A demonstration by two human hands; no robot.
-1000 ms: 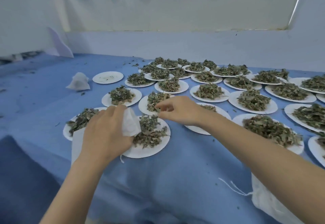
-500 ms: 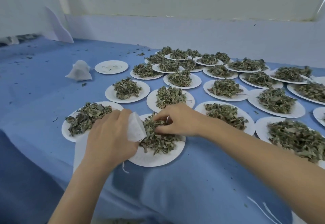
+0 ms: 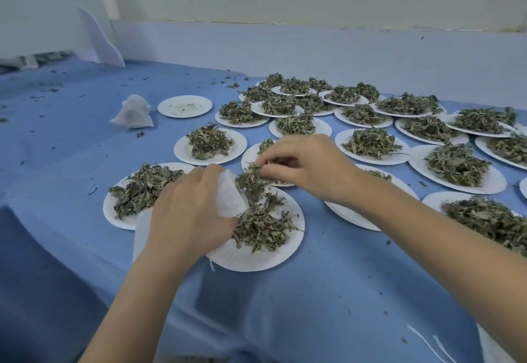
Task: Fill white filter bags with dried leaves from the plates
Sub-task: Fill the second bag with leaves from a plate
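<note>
My left hand (image 3: 188, 208) grips a white filter bag (image 3: 229, 198) at the left rim of the nearest paper plate (image 3: 256, 257), the bag's mouth facing right. A pile of dried green leaves (image 3: 261, 227) lies on that plate. My right hand (image 3: 308, 165) pinches a tuft of leaves (image 3: 251, 178) just at the bag's mouth, a little above the pile. The bag's lower part is hidden behind my left hand.
Many white plates heaped with dried leaves (image 3: 370, 143) cover the blue cloth (image 3: 313, 291) to the right and back. One nearly bare plate (image 3: 184, 106) and a filled white bag (image 3: 133, 112) sit at the back left. White strings (image 3: 427, 342) lie at the lower right.
My right hand dropped onto the near plate's pile, took a pinch of leaves and has lifted it to the bag's mouth. My left hand has kept hold of the bag.
</note>
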